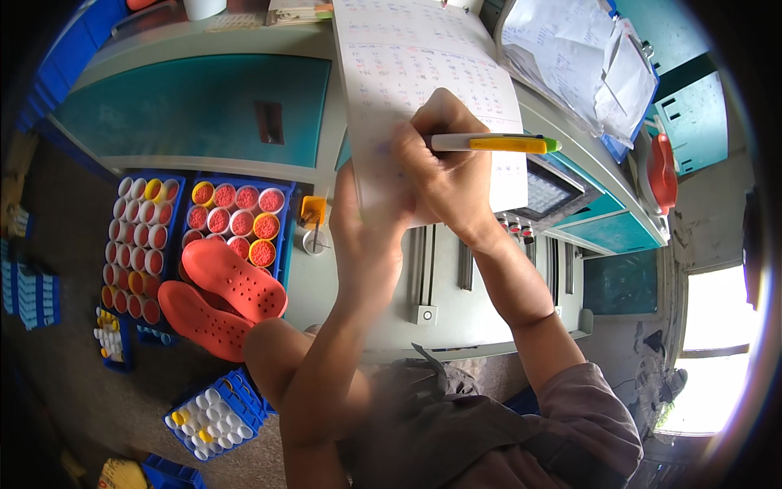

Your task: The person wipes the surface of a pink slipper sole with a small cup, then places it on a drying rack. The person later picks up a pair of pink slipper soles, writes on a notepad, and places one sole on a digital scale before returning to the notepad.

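My right hand (452, 167) is closed in a writing grip around a white and yellow pen (505, 143) with a green end. Its tip side is hidden by my fingers over the lower part of a white notebook page (497, 94). Rows of handwriting in dark and reddish ink fill the page's upper part. At the page's lower left edge, my left hand (368, 236) grips it, with the fingers partly behind the paper and slightly blurred. Both hands are above a pale machine surface (383, 314).
Blue crates of cups with red contents (220, 218) stand at left, with two red perforated sole-shaped pieces (232, 281) over one. A small orange container (312, 209) sits beside them. Crumpled papers on a clipboard (570, 53) lie upper right, above a control screen (542, 191).
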### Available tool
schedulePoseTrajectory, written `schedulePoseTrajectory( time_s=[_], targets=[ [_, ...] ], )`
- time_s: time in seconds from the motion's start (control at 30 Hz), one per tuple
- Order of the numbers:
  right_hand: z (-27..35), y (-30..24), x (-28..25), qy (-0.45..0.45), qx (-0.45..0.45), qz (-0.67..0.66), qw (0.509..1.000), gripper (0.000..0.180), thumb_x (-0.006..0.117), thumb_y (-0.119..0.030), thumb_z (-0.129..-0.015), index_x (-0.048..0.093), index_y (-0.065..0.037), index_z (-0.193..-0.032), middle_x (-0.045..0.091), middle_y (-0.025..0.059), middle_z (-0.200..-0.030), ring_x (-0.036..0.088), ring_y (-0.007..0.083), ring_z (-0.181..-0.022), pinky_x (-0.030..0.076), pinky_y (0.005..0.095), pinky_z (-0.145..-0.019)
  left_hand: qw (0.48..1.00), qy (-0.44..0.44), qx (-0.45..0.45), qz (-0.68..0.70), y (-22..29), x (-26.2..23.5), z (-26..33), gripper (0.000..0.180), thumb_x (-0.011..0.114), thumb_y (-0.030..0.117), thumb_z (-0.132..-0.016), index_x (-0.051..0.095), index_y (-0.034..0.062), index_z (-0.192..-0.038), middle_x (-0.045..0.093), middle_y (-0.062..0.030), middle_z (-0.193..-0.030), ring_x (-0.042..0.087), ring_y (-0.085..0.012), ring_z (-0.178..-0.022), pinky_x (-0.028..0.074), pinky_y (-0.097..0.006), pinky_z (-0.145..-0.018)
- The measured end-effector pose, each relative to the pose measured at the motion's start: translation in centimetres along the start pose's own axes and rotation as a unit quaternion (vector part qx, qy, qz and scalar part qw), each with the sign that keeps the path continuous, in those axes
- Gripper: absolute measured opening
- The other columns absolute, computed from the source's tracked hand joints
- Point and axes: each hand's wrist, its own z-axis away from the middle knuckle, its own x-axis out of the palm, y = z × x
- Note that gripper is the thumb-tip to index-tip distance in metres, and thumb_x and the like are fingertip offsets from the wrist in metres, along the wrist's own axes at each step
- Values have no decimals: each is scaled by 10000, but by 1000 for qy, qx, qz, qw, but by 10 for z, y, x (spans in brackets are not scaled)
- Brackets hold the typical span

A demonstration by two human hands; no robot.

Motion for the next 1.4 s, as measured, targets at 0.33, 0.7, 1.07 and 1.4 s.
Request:
schedulePoseTrajectory(
  time_s=[0.33, 0.7, 1.07, 1.4],
  targets=[
    [0, 0, 0, 0, 12, -4, 1000, 241, 738, -119, -868, 545, 1, -789, 577, 59, -648, 537, 102, -595, 449, 285, -529, 1000, -9, 3, 12, -4, -3, -2, 573, 674, -28, -913, 453, 20, -1439, 601, -93, -1310, 589, -191, -1228, 467, -374, -1078],
    [1, 0, -1, -5, 9, 3, 1000, 158, 694, -40, -901, 573, -47, -800, 557, -17, -684, 490, 45, -634, 427, 220, -582, 1000, -9, -1, 13, -3, -3, -2, 556, 683, -17, -913, 459, 15, -1420, 605, -91, -1293, 592, -181, -1210, 477, -367, -1063],
    [1, 2, -2, -3, 6, -10, 1000, 160, 678, -14, -905, 562, -53, -803, 561, -13, -713, 493, 44, -640, 429, 219, -588, 1000, -9, -3, 12, 3, 1, 0, 563, 691, -8, -918, 456, 16, -1429, 602, -94, -1296, 590, -185, -1213, 479, -373, -1061],
    [-1, 4, 1, 17, 3, -14, 1000, 223, 722, -107, -858, 544, 2, -782, 580, 60, -645, 544, 103, -589, 449, 280, -524, 999, -18, -7, 45, 2, -2, 0, 581, 680, -28, -904, 452, 14, -1436, 595, -98, -1308, 584, -185, -1228, 465, -371, -1079]
  ],
)
